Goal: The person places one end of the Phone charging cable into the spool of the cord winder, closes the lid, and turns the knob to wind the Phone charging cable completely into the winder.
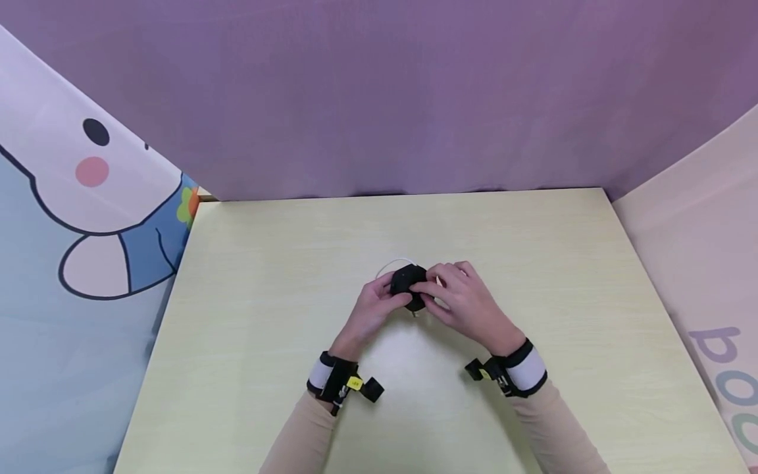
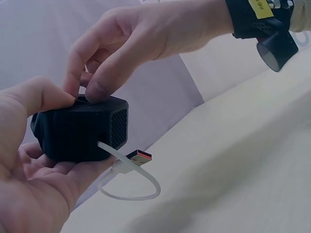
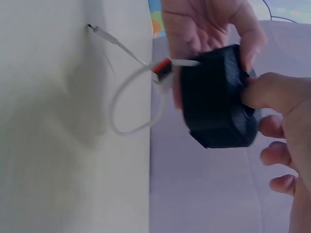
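Observation:
A black faceted cable winder (image 1: 405, 278) is held up above the table in front of me. My left hand (image 1: 372, 308) grips it from beneath and the side, the thumb over its upper edge. From the other side my right hand (image 1: 468, 299) pinches at its top, thumb and forefinger at a recess there; the inside of that recess is hidden. Out of a hole in the wall comes a white cable (image 2: 129, 198), which loops in the air. Its USB plug (image 2: 140, 158) hangs beside the winder. A slim connector (image 3: 101, 33) dangles at another cable end in the right wrist view.
Below the hands lies a pale wooden table (image 1: 249, 316). A purple curtain (image 1: 391, 99) hangs behind its far edge. Printed cloth panels stand at the left (image 1: 118, 263) and the right (image 1: 699, 276). Each wrist wears a strap with a small camera.

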Motion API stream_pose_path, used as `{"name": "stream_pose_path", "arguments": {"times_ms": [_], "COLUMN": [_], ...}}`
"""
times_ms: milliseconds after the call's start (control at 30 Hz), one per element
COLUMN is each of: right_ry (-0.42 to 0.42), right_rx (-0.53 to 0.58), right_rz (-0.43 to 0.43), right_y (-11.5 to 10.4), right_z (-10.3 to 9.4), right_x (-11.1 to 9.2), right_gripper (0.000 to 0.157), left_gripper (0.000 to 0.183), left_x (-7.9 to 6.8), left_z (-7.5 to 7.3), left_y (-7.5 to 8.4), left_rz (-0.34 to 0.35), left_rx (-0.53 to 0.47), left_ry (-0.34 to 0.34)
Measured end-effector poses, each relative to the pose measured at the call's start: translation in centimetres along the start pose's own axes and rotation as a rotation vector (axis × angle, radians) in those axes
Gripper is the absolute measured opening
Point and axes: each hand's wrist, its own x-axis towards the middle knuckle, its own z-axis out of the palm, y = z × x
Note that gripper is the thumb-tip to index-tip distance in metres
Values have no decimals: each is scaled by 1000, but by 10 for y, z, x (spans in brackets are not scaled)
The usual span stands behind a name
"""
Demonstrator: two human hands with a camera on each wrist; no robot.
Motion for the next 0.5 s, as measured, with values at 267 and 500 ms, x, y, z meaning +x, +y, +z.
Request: {"name": "stream_pose_path", "arguments": {"times_ms": [267, 500], "right_ry": [-48, -78], "right_rx": [-103, -151], "right_rz": [-53, -72], "right_y": [2, 1], "right_z": [-8, -13], "right_x": [3, 6], "right_gripper": [20, 16], "left_gripper": [52, 52], "left_x": [0, 0], "left_z": [-2, -2], "left_y": [0, 2], "left_rz": [-43, -74], "left_rx": [92, 101], "left_ry": [-39, -54]}}
